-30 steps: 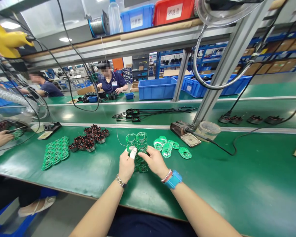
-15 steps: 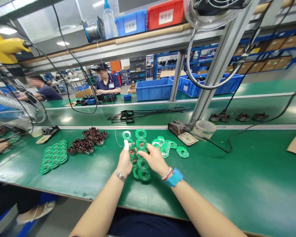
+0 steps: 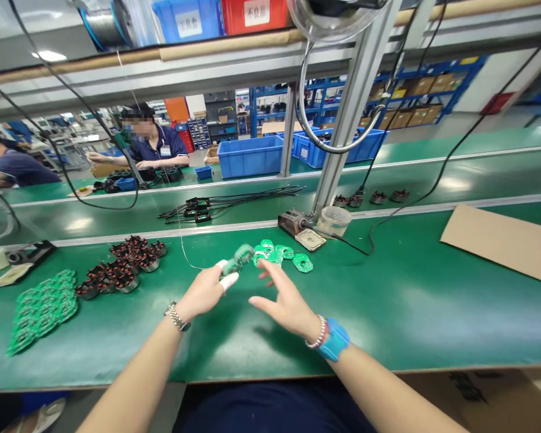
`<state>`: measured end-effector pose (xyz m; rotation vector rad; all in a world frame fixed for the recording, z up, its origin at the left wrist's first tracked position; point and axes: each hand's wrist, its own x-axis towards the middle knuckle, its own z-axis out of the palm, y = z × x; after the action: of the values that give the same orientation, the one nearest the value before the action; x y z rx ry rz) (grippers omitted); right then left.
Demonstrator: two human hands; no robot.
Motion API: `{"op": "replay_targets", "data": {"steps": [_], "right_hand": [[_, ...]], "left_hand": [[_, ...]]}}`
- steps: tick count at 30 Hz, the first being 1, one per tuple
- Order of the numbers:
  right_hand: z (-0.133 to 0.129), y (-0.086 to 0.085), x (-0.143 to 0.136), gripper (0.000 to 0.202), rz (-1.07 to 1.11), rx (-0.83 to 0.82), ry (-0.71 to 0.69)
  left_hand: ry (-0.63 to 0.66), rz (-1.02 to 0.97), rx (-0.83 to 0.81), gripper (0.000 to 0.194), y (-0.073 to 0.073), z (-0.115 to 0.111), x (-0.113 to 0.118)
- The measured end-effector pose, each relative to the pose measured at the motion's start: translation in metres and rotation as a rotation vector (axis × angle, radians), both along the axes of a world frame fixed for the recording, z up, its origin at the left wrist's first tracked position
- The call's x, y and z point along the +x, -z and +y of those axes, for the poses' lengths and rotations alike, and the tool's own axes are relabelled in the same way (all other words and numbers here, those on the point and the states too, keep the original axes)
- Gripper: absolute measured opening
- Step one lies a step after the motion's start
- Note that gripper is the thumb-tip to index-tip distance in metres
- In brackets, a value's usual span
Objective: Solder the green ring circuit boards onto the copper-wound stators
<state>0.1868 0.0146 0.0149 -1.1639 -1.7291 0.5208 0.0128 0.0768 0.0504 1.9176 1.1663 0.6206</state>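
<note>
My left hand [image 3: 205,291], with white covers on its fingertips, is closed on a short strip of green circuit boards [image 3: 241,255], blurred by motion. The strip tilts up to the right, and its far end overlaps the loose boards in view. To the right, my right hand [image 3: 288,304] hovers over the bench with thumb and fingers apart and nothing between them. Just beyond its fingertips lies a small group of loose round green circuit boards [image 3: 275,255]. One separate circuit board [image 3: 303,263] rests at that group's right side.
Stacked green board panels [image 3: 45,307] lie at the left beside copper-wound motor stators [image 3: 121,270]. A soldering iron stand [image 3: 294,221] and a clear tub [image 3: 333,221] stand behind the loose boards. Cardboard [image 3: 500,240] lies right. A co-worker [image 3: 157,141] sits across the bench.
My hands have parted: the right let go of the boards and opened, while the left kept a strip and tilted it toward the loose boards. The camera view has shifted right.
</note>
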Motion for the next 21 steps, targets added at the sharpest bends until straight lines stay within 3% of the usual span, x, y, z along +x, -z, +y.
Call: {"op": "replay_targets", "data": {"steps": [3,6,9,12,16,21], "right_hand": [[-0.014,0.010,0.021,0.049,-0.087,-0.061,0.037],[-0.018,0.023,0.025,0.020,-0.165,-0.118,-0.002],[-0.016,0.033,0.023,0.018,-0.182,-0.150,0.018],[-0.015,0.037,0.020,0.022,-0.189,-0.169,0.037],[-0.018,0.039,0.014,0.028,-0.191,-0.177,0.053],[-0.018,0.035,0.019,0.020,-0.238,-0.168,0.014]], "left_hand": [[0.244,0.438,0.284,0.012,0.013,-0.007,0.010],[0.360,0.560,0.370,0.010,0.029,-0.017,0.027],[0.334,0.579,0.369,0.035,0.034,-0.018,0.021],[0.270,0.561,0.364,0.052,0.037,-0.014,-0.012],[0.148,0.365,0.285,0.041,0.052,-0.015,-0.043],[0.022,0.265,0.297,0.021,0.068,-0.021,-0.039]]}}
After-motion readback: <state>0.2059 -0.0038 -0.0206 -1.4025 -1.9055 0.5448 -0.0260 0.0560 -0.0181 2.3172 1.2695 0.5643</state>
